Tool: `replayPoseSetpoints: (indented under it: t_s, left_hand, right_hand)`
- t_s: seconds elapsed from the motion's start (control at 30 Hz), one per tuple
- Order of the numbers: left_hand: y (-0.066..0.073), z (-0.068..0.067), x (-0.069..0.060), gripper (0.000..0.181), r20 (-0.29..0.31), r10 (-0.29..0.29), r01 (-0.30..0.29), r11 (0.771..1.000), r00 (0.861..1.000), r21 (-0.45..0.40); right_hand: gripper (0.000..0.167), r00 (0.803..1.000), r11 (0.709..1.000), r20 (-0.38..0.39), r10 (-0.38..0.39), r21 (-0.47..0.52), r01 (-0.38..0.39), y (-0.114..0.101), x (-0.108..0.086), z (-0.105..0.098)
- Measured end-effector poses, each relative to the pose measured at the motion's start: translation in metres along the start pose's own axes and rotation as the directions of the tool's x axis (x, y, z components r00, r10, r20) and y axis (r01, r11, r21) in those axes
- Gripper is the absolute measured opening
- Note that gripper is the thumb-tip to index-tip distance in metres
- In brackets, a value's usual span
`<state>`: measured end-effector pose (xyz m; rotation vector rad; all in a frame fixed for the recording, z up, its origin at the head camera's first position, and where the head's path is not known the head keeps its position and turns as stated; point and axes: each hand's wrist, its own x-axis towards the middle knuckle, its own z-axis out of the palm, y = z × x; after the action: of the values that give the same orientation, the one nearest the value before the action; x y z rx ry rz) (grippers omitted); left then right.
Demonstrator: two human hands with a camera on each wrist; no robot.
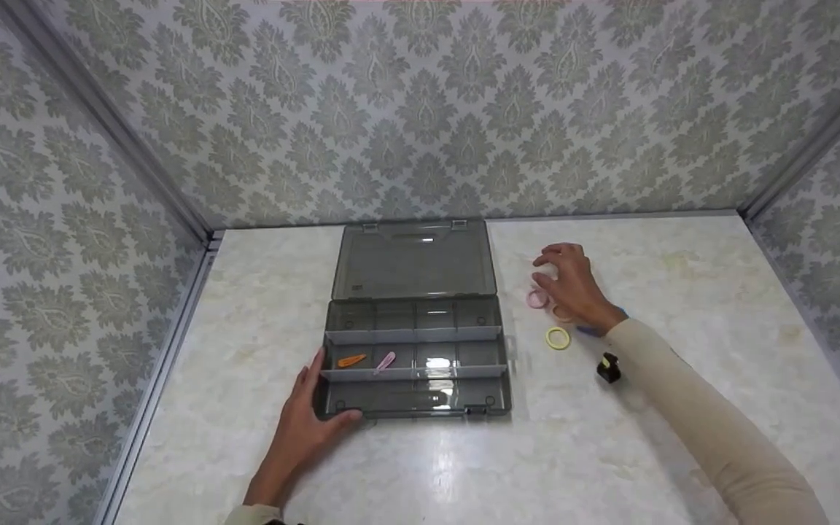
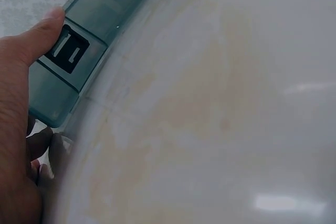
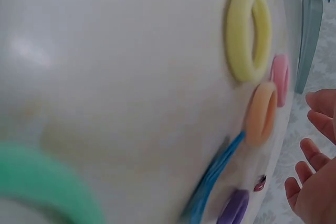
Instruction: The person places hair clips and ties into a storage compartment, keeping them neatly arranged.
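Observation:
My left hand (image 1: pixel 307 423) grips the near left corner of a grey see-through organizer box (image 1: pixel 413 415), thumb at its front wall and fingers along its left side. In the left wrist view the thumb presses beside a dark latch (image 2: pixel 68 49). An orange snap hair clip (image 1: pixel 351 360) and a pink one (image 1: pixel 386 362) lie in the middle row. My right hand (image 1: pixel 572 286), fingers bent and apart, is over the table near a pink hair tie (image 1: pixel 537 304), with nothing visible in its grasp. Close by are a yellow hair tie (image 3: pixel 238 34) and an orange one (image 3: pixel 254 121).
The box's lid (image 1: pixel 416 266) lies opened back toward the wall. Blue strands (image 3: pixel 212 177), a purple ring (image 3: pixel 232 208), a green ring (image 3: pixel 47 177) and a tiny dark red item (image 3: pixel 260 183) lie around the right arm. A small black object (image 1: pixel 608 370) is beside the sleeve.

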<state>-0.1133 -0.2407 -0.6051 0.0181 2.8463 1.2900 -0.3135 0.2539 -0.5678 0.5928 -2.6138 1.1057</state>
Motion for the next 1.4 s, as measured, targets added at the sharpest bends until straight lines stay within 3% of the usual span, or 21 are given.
replayPoseSetpoints:
  t_s: [0.33,0.7,0.97,1.4]
  left_hand:
    - [-0.001,-0.001,-0.002,0.12,0.003,0.003,-0.003,1.0,1.0,0.002]
    - [-0.003,-0.001,-0.001,0.119,-0.012,0.025,-0.025,1.0,1.0,-0.002]
    - [-0.001,0.0,-0.002,0.121,-0.006,-0.003,0.002,1.0,1.0,-0.001]
    - [-0.001,0.0,-0.001,0.12,-0.011,0.007,-0.008,1.0,1.0,-0.012]
  right_hand:
    - [0.02,0.984,0.984,0.028,0.177,-0.016,-0.177,0.022,0.0,-0.012]
    - [0.029,0.915,0.915,0.01,0.404,0.019,-0.404,0.034,-0.001,-0.022]
    - [0.022,0.944,0.947,-0.086,0.319,-0.009,-0.321,0.046,-0.004,-0.022]
    - [0.022,0.908,0.91,-0.073,0.414,0.033,-0.412,0.046,-0.002,-0.02]
